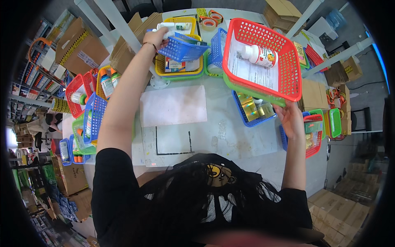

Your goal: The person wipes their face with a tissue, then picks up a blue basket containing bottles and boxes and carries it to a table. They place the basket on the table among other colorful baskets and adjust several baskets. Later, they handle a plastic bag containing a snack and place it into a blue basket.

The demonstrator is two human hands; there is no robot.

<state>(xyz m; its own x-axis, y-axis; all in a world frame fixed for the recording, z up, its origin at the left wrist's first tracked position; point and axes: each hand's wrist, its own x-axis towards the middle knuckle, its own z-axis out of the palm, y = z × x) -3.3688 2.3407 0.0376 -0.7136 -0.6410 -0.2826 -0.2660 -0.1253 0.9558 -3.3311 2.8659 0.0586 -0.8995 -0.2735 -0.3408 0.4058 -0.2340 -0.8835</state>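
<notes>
At the upper left, my left hand (155, 39) grips the edge of a blue plastic basket (182, 51), which is tilted over a yellow basket (179, 73) with small boxes in it. White bottles (176, 26) show by the fingers; whether the hand holds one is unclear. My right hand (288, 119) holds the near corner of a red plastic basket (262, 85) from below, with a green basket (247, 88) under it. A white supplement bottle (262, 56) lies on a printed sheet (253, 72) in the red basket. Below these, a blue basket (256, 123) holds gold boxes (250, 111).
A blank sheet (174, 105) lies on the white table (216, 136). Baskets of bottles (92, 114) crowd the left edge, others (313, 148) the right. Tape rolls (209, 23) lie at the back. White posts (118, 26) rise from the table, and cardboard boxes (81, 46) stand around.
</notes>
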